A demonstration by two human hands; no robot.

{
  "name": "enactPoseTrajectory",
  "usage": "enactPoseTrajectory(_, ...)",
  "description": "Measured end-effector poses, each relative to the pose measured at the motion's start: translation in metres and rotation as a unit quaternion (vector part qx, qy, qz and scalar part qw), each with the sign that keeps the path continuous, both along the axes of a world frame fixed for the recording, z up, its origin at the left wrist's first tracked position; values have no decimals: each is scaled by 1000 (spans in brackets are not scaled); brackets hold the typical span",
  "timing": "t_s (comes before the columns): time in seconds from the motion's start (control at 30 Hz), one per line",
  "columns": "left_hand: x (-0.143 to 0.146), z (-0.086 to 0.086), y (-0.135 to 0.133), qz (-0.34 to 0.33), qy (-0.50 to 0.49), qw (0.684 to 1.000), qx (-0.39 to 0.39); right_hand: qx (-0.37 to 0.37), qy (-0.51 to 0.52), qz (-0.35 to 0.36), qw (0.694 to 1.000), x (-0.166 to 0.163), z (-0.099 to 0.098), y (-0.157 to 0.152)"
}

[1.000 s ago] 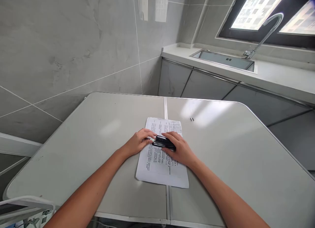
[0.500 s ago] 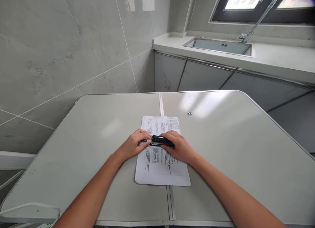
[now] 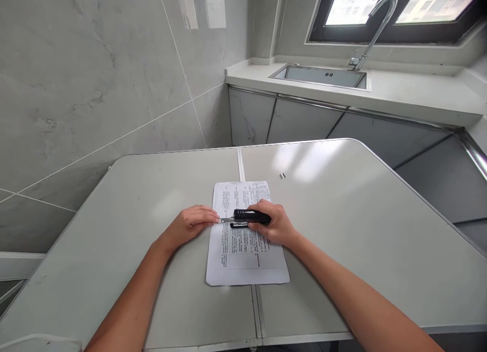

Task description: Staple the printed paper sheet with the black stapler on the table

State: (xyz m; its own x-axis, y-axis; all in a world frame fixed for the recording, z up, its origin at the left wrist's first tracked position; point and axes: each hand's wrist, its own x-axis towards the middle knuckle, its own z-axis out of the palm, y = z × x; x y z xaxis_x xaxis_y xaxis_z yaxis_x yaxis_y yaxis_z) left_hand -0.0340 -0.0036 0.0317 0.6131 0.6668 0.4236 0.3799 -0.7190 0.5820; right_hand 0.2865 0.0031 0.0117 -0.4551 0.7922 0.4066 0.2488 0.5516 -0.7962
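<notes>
A: Head view, item one: what is being entered?
B: Stapler (image 3: 251,216), black, one. It is being held crosswise over printed paper (image 3: 245,271); whether it is being rested on the print or kept just clear cannot be told.

A: How is it being gripped?
B: By the right hand (image 3: 274,224), whose fingers are being kept wrapped about the stapler's rear end.

A: And the left hand (image 3: 193,221)?
B: A metal strip (image 3: 227,220), slim, is being shown jutting from the stapler's front; its outer end is being pinched between the left fingertips, over the paper's left edge.

A: Support?
B: Worktop (image 3: 331,220), pale, seamed down the middle. The seam is being partly covered by the paper.

A: Remaining items?
B: Silvery piece (image 3: 282,176), small, being carried on the worktop beyond the paper's far right corner; too small to be identified. Behind, a sink (image 3: 342,78) is being overhung by a curved tap (image 3: 376,37).
</notes>
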Motion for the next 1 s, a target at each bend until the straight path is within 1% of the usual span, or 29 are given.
enactPoseTrajectory(0.1,7,8,-5,14,-24,1000,-3,-8,26,16,999,-1,5,-2)
enactPoseTrajectory(0.23,26,9,-17,64,-65,993,-70,-4,21,55,998,-9,10,-13)
enactPoseTrajectory(0.3,34,9,-21,60,-67,992,-90,-9,12,70,997,-13,11,-19)
enactPoseTrajectory(0.37,38,10,-23,44,-60,993,-92,-23,-1,77,997,-16,13,-24)
enactPoseTrajectory(0.43,36,11,-21,44,-64,992,-95,-39,-7,71,997,-18,14,-26)
enactPoseTrajectory(0.53,27,10,-14,77,-90,986,-118,-67,-17,26,997,-22,12,-26)
enactPoseTrajectory(0.6,21,7,-7,103,-116,978,-141,-78,-42,4,996,-26,9,-25)
enactPoseTrajectory(0.77,15,-4,4,177,-177,950,-188,-78,-110,28,990,-32,7,-22)
enactPoseTrajectory(0.83,16,-6,5,187,-191,943,-197,-77,-114,21,990,-27,8,-25)
enactPoseTrajectory(0.9,16,-7,6,190,-209,937,-205,-71,-118,19,990,-14,10,-29)
enactPoseTrajectory(1.0,16,-6,5,190,-217,933,-215,-64,-137,29,988,24,8,-36)
